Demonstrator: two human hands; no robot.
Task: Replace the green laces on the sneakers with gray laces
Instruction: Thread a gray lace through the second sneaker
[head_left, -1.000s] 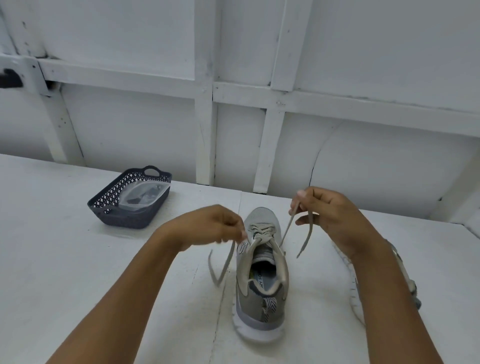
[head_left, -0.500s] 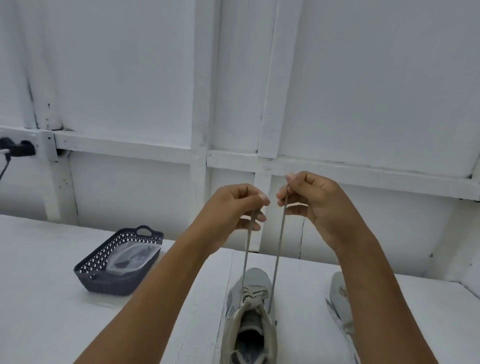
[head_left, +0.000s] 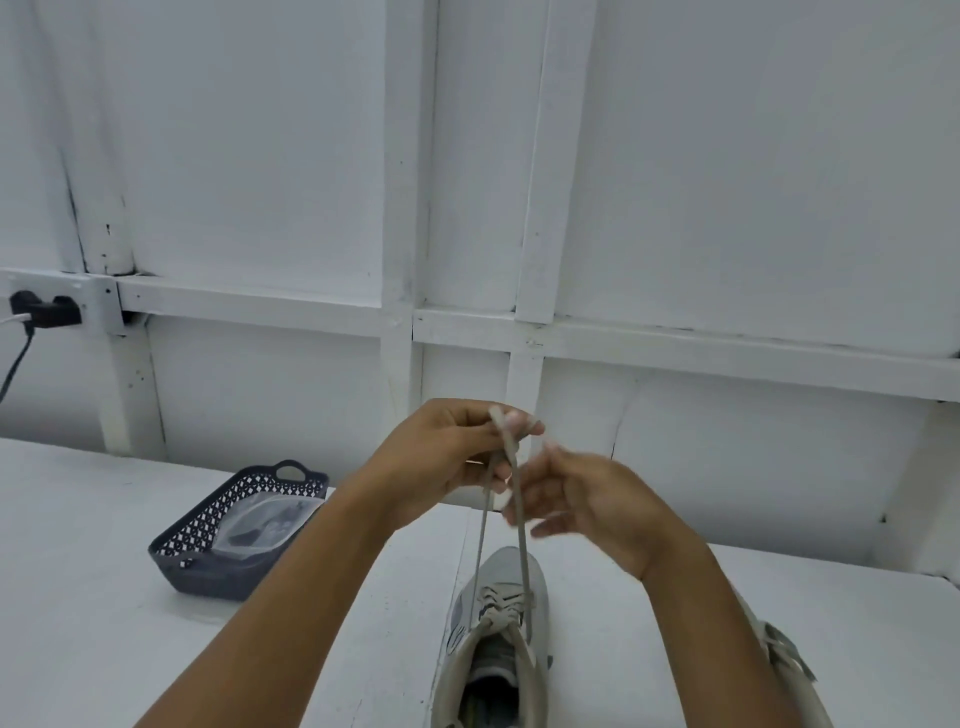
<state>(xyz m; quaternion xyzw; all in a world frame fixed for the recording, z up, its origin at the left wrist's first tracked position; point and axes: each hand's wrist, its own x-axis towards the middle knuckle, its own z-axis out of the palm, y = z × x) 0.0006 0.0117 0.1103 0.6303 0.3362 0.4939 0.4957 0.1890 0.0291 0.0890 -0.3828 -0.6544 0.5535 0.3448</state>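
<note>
The gray lace (head_left: 481, 545) rises taut from the sneaker (head_left: 500, 579) at lower centre to the left hand (head_left: 447, 462), whose fingers pinch both ends. The right hand (head_left: 592, 506), blurred beside it, looks loose-fingered and empty. A slipping pinch would slacken the eyelet crossings.

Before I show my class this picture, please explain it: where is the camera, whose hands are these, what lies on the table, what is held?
There is no machine: a person wears one camera on the head, looking down at their own hands. The left hand pinches both gray lace ends, pulled up from a gray sneaker on the white table. The right hand, blurred, is beside them with loose fingers. A dark basket stands left; a second sneaker lies right.
</note>
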